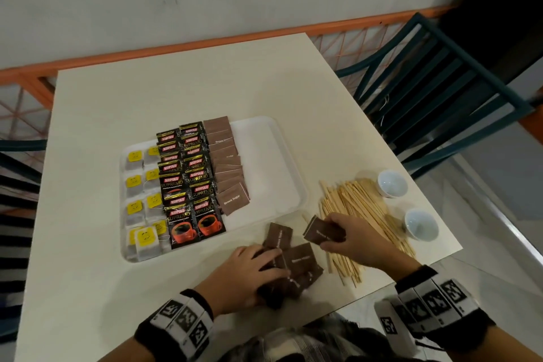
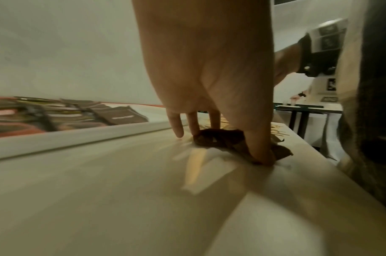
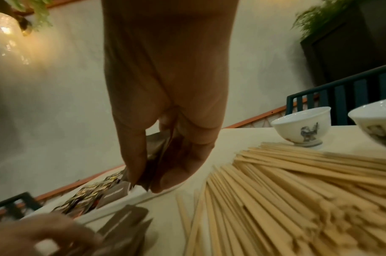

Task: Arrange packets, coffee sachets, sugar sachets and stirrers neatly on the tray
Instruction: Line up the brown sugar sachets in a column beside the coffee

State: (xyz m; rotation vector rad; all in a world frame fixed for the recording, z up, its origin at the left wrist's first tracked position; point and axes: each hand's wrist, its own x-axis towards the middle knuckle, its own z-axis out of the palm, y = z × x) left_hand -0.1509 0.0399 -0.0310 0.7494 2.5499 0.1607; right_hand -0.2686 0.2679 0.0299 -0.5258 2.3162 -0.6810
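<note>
Right hand (image 1: 349, 236) pinches a thin stack of brown sugar sachets (image 1: 323, 232) between thumb and fingers, just off the white tray (image 1: 264, 156). Left hand (image 1: 252, 273) claws a loose pile (image 1: 299, 258) of the same (flat, papery) on the table (image 1: 147, 97), thumb and fingertips clamped round it. Wooden stirrers (image 1: 352, 206) fan out alongside, with two white cups (image 1: 392, 184) beyond.

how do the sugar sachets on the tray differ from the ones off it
The tray sachets lie flat in one overlapping column, untouched; the loose sachets sit jumbled on the table, gripped by the left hand. Both are brown, printed Brown Sugar.
</note>
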